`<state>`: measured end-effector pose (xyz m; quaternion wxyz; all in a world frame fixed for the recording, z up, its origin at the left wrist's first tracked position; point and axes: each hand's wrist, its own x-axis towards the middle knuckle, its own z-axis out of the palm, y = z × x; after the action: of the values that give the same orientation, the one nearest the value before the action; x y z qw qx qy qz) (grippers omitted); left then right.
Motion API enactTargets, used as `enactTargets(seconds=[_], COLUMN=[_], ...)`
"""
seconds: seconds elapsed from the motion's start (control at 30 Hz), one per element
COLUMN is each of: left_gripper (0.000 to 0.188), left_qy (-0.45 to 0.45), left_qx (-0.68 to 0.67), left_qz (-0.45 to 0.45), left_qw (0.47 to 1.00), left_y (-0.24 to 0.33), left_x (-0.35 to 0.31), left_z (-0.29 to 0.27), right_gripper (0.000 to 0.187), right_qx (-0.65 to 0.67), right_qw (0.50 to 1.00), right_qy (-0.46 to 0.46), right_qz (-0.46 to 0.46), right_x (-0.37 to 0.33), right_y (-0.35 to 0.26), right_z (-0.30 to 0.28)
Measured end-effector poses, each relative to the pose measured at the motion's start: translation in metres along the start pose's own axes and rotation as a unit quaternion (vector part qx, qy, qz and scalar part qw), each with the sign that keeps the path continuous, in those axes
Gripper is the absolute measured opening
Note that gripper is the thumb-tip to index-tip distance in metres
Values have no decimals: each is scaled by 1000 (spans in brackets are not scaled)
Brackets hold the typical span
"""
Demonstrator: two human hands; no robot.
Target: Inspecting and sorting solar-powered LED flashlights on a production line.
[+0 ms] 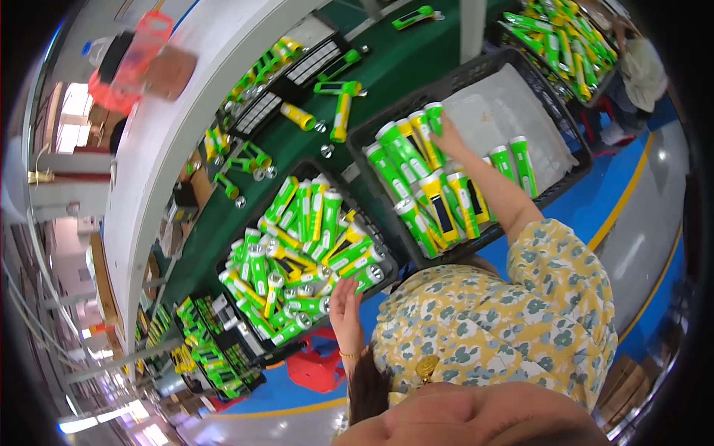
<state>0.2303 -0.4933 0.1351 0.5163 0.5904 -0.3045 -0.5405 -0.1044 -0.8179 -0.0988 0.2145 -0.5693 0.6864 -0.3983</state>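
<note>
Right hand point(448, 139), frame centre-top, fingers closed on a green flashlight point(433, 119), setting it among ordered rows in the black crate point(476, 74). Left hand point(344, 312), lower centre, fingers loose and empty, beside the heaped bin point(312, 169).

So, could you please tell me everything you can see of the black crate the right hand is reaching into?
The black crate is a dark, plastic-looking bin with latticed walls, lying at an angle beside the green conveyor. A pale sheet lines its floor. Green and yellow flashlights lie in rows at its near end; the far part shows only liner. The right hand rests on the flashlights inside. Another crate sits alongside.
</note>
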Motion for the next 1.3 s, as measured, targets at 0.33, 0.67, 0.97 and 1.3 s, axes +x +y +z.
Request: enactTargets(seconds=[0.33,0.67,0.97,1.3], left_gripper=[42,48,55,52], left_qy=[-9,-204,68,195], left_qx=[466,619,346,370], left_qz=[160,60,153,397], left_qw=[870,756,923,817], left_y=[-72,-83,-35,-29], left_x=[61,106,60,35], left_z=[-91,-106,-129,-99], right_gripper=[38,27,44,29], right_qx=[301,-298,-165,-304], right_qw=[937,712,752,713], right_qy=[-155,-435,-442,-358], right_qz=[-86,-463,-461,-522], right_x=[-101,-235,-219,-237], right_y=[-183,-237,-245,-203], right_z=[5,78,59,89])
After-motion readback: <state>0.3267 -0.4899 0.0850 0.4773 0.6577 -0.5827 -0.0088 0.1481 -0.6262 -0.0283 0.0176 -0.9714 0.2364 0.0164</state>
